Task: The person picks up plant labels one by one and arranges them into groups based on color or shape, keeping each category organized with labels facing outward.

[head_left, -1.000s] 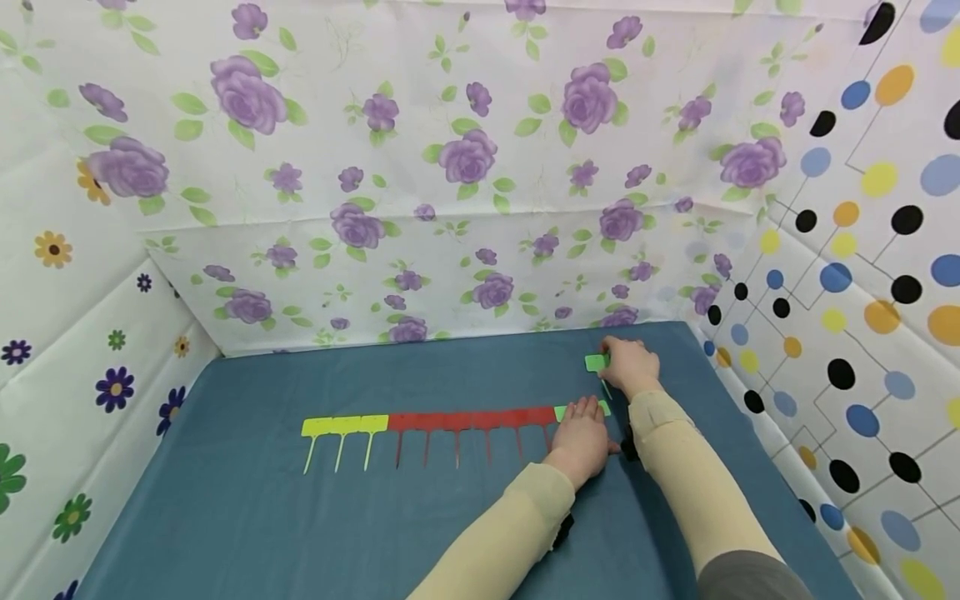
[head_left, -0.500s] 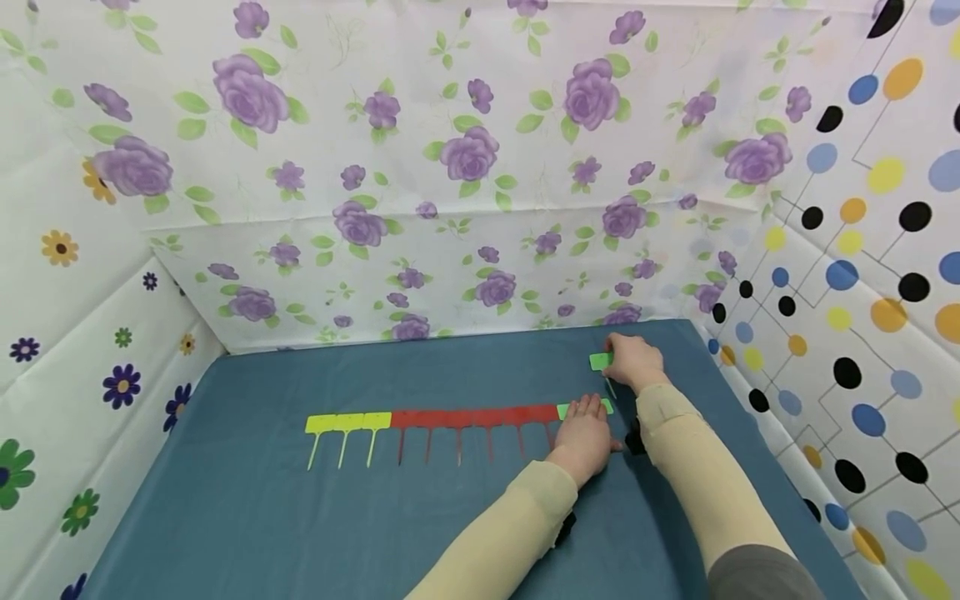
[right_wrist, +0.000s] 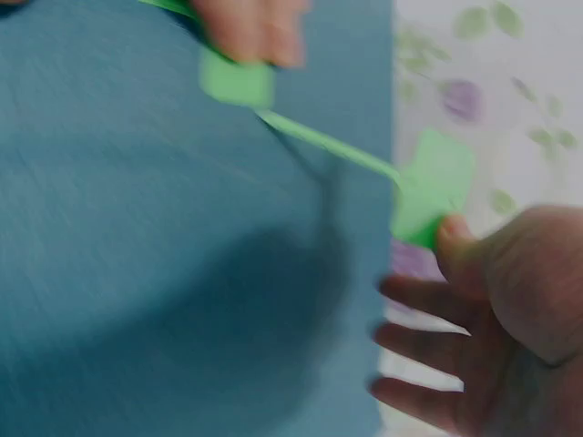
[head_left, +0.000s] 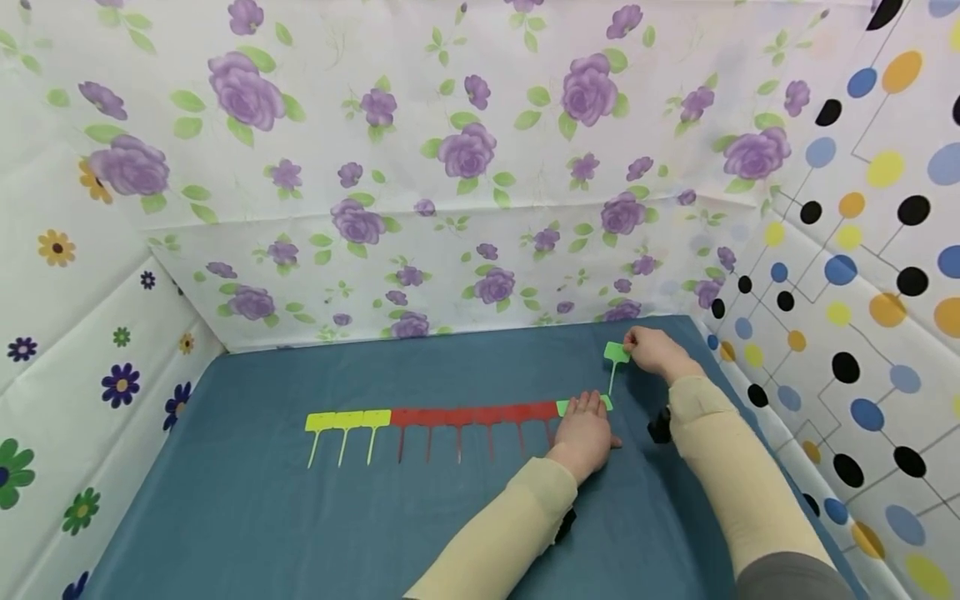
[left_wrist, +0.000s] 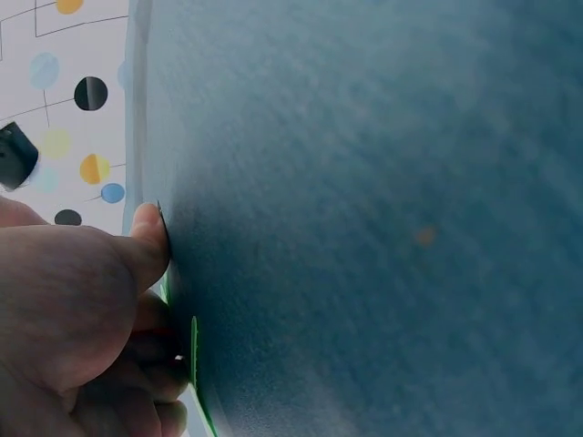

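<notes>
My left hand (head_left: 583, 433) lies flat with straight fingers over the right end of a row of T-shaped plant labels, touching the green label (head_left: 606, 403) there. Beyond it, my right hand (head_left: 662, 354) pinches another green plant label (right_wrist: 433, 187) by the edge of its head, using thumb and index finger. That label's thin stem points down toward the row, and in the right wrist view the other fingers (right_wrist: 424, 346) are spread. Leftward run the red labels (head_left: 459, 418) and then the yellow labels (head_left: 347, 421), heads edge to edge. The left palm hides part of the green section.
A blue cloth (head_left: 300, 533) covers the table under the labels. Behind it hangs a floral sheet (head_left: 420, 183), with a dotted sheet (head_left: 862, 333) on the right and a flowered sheet (head_left: 90, 400) on the left. The right hand is close to the back right corner.
My right hand has moved a little right and away with the green label, whose head and stem now show more fully. My left hand has stayed on the row.
</notes>
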The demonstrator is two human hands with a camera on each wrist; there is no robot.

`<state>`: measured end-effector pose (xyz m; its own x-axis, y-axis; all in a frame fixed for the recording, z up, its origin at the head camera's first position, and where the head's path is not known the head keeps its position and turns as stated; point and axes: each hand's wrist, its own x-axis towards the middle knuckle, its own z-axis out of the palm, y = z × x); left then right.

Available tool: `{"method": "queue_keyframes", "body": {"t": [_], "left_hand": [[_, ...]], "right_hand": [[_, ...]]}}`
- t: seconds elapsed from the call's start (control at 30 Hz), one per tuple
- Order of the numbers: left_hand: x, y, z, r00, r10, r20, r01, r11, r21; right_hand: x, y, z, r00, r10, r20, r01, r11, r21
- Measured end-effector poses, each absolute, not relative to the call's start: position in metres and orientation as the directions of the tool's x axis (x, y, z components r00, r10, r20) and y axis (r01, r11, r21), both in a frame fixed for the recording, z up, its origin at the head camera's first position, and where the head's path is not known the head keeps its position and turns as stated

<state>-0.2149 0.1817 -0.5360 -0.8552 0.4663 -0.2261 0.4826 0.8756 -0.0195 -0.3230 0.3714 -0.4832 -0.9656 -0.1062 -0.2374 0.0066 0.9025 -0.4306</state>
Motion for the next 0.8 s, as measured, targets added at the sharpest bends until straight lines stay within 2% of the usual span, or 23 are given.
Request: {"method": "queue_keyframes", "body": {"t": [0.17, 0.43, 0.6, 0.8], "left_hand": [[-0.216, 0.183, -0.534, -0.854, 0.473, -0.217, 0.488, 0.872, -0.022], [-0.217, 0.183, -0.536, -0.857, 0.453, -0.245, 0.472, 0.881, -0.021], [-0.217, 0.183, -0.537, -0.856, 0.451, -0.251, 0.467, 0.884, -0.004], [-0.216, 0.185, -0.537, -0.856, 0.459, -0.239, 0.474, 0.880, -0.009]], "right_hand": [[-0.314, 0.393, -0.460, -0.925, -0.254, -0.284, -0.095, 0.876, -0.473], [-0.304, 0.407, -0.449, -0.839, -0.357, -0.410, -0.126, 0.861, -0.493], [-0.302, 0.408, -0.461, -0.829, -0.351, -0.436, -0.121, 0.874, -0.471], [-0.299, 0.400, -0.477, -0.843, -0.338, -0.419, -0.176, 0.909, -0.378]]}}
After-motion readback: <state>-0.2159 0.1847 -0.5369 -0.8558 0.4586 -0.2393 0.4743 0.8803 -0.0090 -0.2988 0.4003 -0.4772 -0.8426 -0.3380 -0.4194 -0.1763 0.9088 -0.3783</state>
